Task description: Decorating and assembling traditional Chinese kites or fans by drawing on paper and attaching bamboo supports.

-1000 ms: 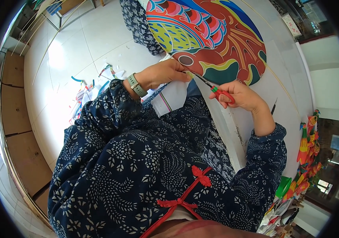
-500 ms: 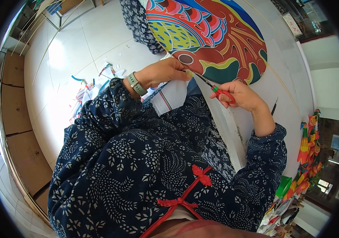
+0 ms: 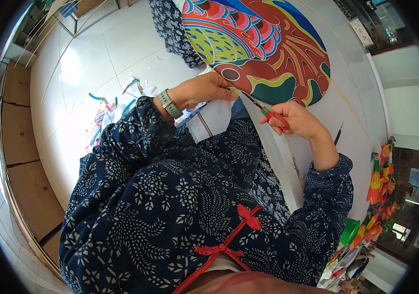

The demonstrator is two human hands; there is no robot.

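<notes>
A large painted piece, like kite fabric, (image 3: 288,61) in brown, yellow, red, blue and green lies over the white table, curved at its far right edge. My left hand (image 3: 207,92), wearing a green-banded watch (image 3: 169,104), pinches the near edge of this piece. In my right hand (image 3: 295,122) is a pair of scissors (image 3: 274,118) with red handles and green by the pivot. Their blades point up and left to the edge beside my left fingertips; the tips are hard to make out. Below my left hand hangs a white sheet (image 3: 219,119) with a dark stripe.
Coloured offcuts (image 3: 109,115) lie on the tiled floor at left. A dark pen-like tool (image 3: 339,133) rests on the white table (image 3: 312,152) right of my wrist. Thin sticks (image 3: 349,105) cross the table; cardboard boxes (image 3: 28,191) stand far left, bright decorations (image 3: 381,191) at right.
My right hand and the scissors have shifted very slightly down. The painted piece has moved a touch to the right, while my left hand keeps its pinch.
</notes>
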